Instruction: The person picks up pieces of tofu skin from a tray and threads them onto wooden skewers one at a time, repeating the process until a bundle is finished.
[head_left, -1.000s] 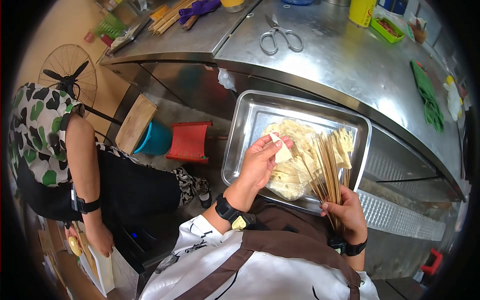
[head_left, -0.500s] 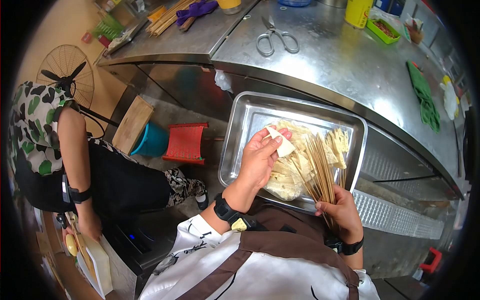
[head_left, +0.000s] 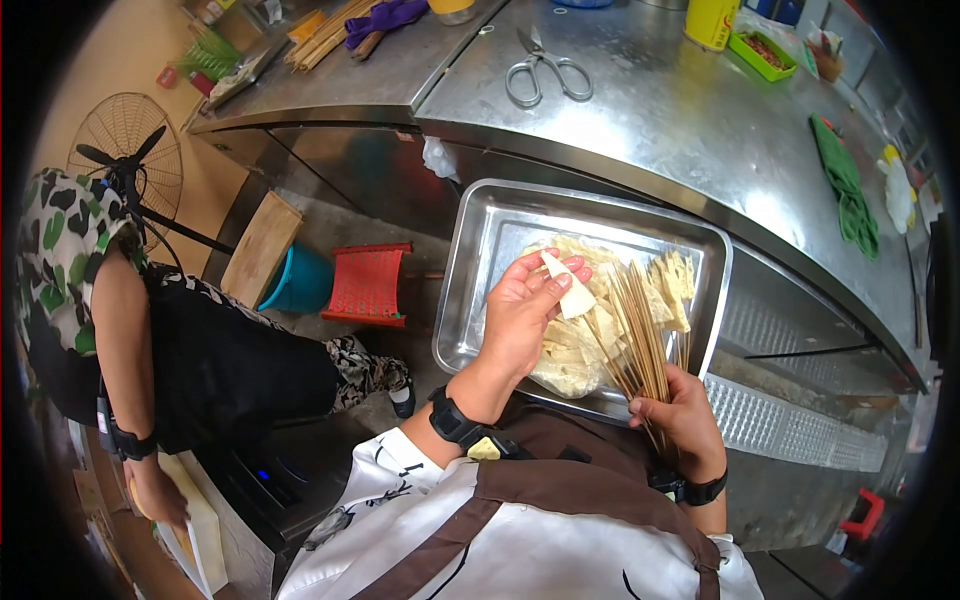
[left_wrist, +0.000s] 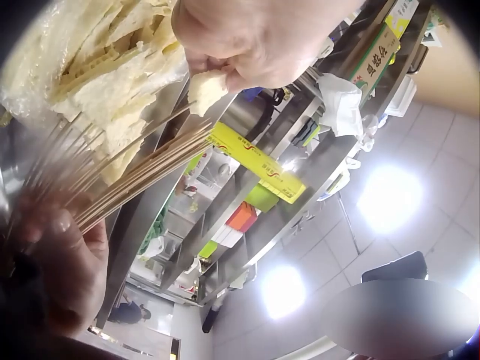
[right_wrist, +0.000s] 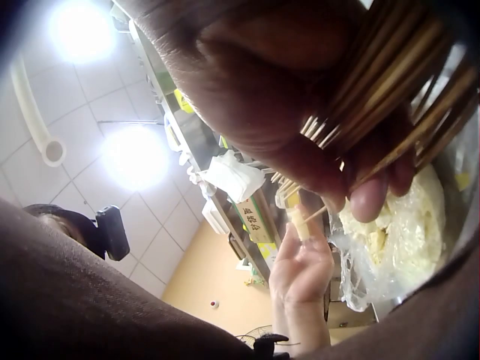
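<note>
My left hand pinches a small folded piece of pale tofu skin between thumb and fingers, above the pile. A bundle of thin bamboo skewers is gripped in my right hand, tips fanning up and away. In the left wrist view, one skewer reaches out from the bundle to the edge of the tofu skin piece. Beneath both hands, a metal tray holds a pile of tofu skin, partly in clear plastic. Skewered folded pieces lie at the pile's right side.
Scissors, a green cloth and a green dish lie on the steel counter beyond the tray. To the left are a red stool, a blue bucket, a standing fan and another person.
My hands keep their holds, with the tofu skin piece slightly turned between the left fingers. The other person's arm has shifted left and down. The head view has drifted a little.
</note>
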